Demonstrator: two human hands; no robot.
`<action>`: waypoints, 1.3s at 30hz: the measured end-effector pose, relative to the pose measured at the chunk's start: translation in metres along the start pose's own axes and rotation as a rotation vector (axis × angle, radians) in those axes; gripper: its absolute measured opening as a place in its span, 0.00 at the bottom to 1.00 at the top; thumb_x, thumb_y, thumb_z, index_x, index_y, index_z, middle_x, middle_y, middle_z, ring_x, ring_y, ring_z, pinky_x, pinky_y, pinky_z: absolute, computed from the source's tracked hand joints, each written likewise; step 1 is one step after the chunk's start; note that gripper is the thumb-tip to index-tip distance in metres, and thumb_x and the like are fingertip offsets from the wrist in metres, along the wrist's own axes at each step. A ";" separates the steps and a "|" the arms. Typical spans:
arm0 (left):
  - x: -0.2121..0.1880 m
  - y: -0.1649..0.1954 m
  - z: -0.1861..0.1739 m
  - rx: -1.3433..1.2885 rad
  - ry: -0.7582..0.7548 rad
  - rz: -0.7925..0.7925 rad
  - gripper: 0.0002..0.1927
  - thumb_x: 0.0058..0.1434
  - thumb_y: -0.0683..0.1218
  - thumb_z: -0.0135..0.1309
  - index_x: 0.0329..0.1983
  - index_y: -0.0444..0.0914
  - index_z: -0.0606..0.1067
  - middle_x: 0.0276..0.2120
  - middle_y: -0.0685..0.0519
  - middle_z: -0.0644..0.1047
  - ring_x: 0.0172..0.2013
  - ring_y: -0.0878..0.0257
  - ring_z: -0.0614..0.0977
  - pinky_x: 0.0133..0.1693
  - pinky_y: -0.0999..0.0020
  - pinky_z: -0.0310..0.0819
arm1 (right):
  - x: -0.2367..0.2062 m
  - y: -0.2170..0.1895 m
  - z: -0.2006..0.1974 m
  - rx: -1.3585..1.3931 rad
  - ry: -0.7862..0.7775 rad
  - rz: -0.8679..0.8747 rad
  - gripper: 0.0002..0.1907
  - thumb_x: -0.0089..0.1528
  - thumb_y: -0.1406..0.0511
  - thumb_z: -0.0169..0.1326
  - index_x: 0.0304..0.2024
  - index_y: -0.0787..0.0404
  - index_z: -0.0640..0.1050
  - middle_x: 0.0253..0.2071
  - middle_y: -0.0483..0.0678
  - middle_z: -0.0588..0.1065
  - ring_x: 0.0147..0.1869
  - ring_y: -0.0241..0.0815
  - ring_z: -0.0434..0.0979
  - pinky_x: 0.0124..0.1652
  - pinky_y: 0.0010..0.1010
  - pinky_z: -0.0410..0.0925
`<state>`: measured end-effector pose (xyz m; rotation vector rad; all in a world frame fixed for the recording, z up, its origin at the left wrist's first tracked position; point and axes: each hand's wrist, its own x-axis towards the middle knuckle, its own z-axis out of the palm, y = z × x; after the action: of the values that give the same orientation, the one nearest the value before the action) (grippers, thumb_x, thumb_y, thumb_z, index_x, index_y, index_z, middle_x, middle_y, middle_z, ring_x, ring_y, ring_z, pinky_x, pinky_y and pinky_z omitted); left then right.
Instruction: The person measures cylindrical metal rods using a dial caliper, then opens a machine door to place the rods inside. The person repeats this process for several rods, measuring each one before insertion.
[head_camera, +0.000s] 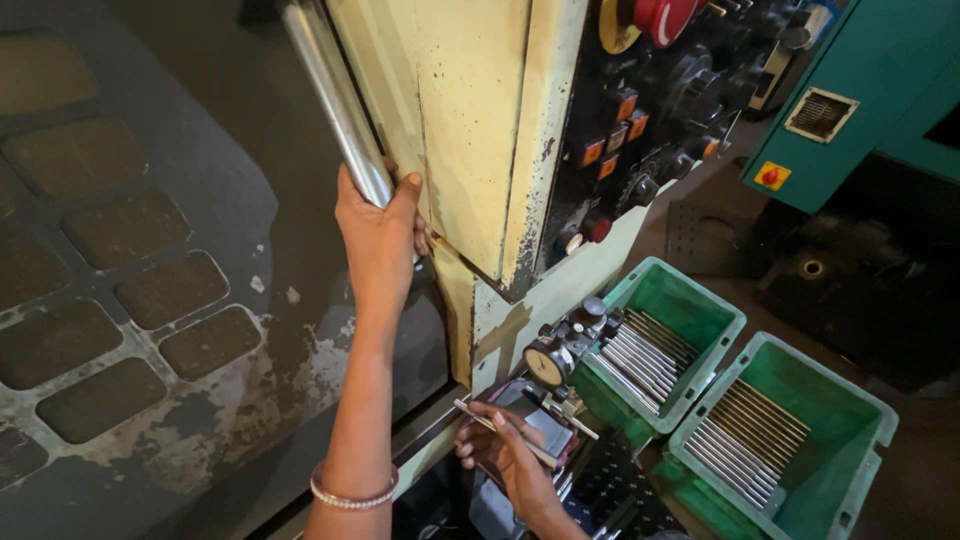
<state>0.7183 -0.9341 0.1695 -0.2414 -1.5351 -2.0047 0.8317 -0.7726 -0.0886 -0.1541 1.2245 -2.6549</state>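
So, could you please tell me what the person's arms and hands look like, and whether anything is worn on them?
Both forearms are bare, with no sleeves or gloves in view. The left hand has a thin beaded bangle around the wrist, pale pink and silvery. The right hand is bare too, and its wrist shows no band; the fingernails look short and unpainted.

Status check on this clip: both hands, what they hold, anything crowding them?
Left hand gripping shiny steel door handle bar. Right hand holding thin metal rod by dial gauge fixture. Two green plastic bins of rods close right.
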 end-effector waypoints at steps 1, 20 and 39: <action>0.000 -0.001 0.000 -0.008 -0.003 0.003 0.12 0.65 0.40 0.56 0.46 0.36 0.65 0.18 0.56 0.69 0.14 0.70 0.70 0.16 0.73 0.64 | 0.001 0.000 0.000 -0.001 0.003 0.007 0.23 0.67 0.59 0.47 0.56 0.70 0.75 0.39 0.59 0.79 0.40 0.47 0.81 0.38 0.36 0.75; 0.002 -0.004 0.001 -0.013 0.002 0.002 0.13 0.65 0.40 0.56 0.47 0.36 0.66 0.20 0.56 0.70 0.15 0.71 0.70 0.17 0.73 0.64 | 0.009 -0.001 -0.013 0.014 0.016 0.118 0.25 0.68 0.54 0.45 0.56 0.67 0.75 0.37 0.54 0.78 0.37 0.43 0.76 0.36 0.32 0.68; 0.002 -0.005 0.001 0.019 0.001 0.004 0.12 0.65 0.40 0.57 0.46 0.37 0.66 0.18 0.56 0.70 0.15 0.70 0.70 0.17 0.73 0.65 | 0.016 0.004 -0.022 -0.054 0.076 0.236 0.28 0.66 0.50 0.44 0.56 0.63 0.78 0.32 0.48 0.76 0.36 0.39 0.72 0.36 0.29 0.62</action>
<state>0.7138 -0.9337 0.1669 -0.2353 -1.5515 -1.9856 0.8131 -0.7627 -0.1060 0.0789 1.2534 -2.4462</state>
